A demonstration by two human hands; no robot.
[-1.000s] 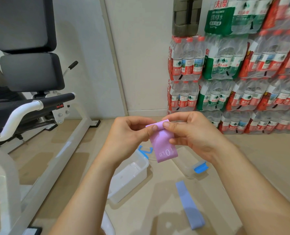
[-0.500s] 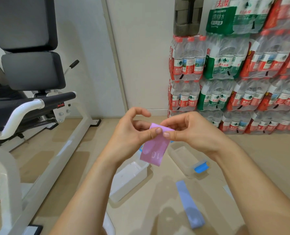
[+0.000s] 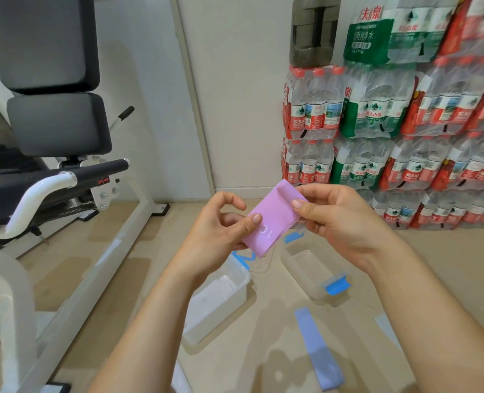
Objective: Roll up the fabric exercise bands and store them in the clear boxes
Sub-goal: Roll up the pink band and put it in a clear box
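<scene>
Pinched between both grips, a lilac fabric band (image 3: 273, 219) is held in the air above the floor (image 3: 439, 265). Its lower left edge is clamped by the left grip (image 3: 221, 231), with the thumb (image 3: 252, 222) laid on the front face and the other fingers tucked behind. Its upper right end is held by the right grip (image 3: 343, 222), whose thumb is pressed onto a fold of the fabric. The left index finger is arched above the band and is kept off it. The band is tilted from lower left to upper right, and its white print is partly covered by the left thumb. The upper end is turned over; how far it is rolled cannot be told.

Below the hands, 2 clear boxes are set on the floor, apart from each other and fitted with blue clips. The left box (image 3: 235, 282) is seen beside the left forearm, the right box (image 3: 306, 268) under the right wrist. A blue band (image 3: 317, 350) is laid flat on the floor, nearer the viewer than the right box and apart from it.

A white-framed exercise machine (image 3: 65, 180) with black pads is seen at the left. Shrink-wrapped packs of bottled water (image 3: 405, 137) are stacked against the wall at the right.
</scene>
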